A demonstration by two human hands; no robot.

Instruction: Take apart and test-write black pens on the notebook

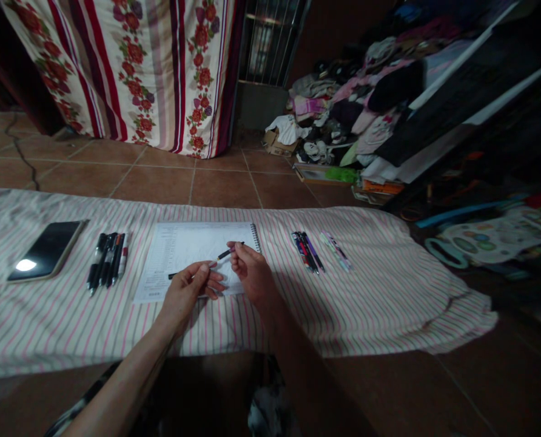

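Observation:
Over the spiral notebook, my left hand pinches a slim black pen-like piece between thumb and fingers. Its dark end sticks out to the left, and the rest is hidden by the fingers. My right hand grips a short black pen piece with a pale tip that points down toward my left fingertips. A small gap seems to lie between the two pieces. The notebook's open page carries printed lines and faint marks, with the coil at its upper right.
Left of the notebook lie a row of several pens and a phone. To the right are more pens and a pale patterned pen group. A striped cloth covers the surface. Beyond are a floral curtain and heaped clothes.

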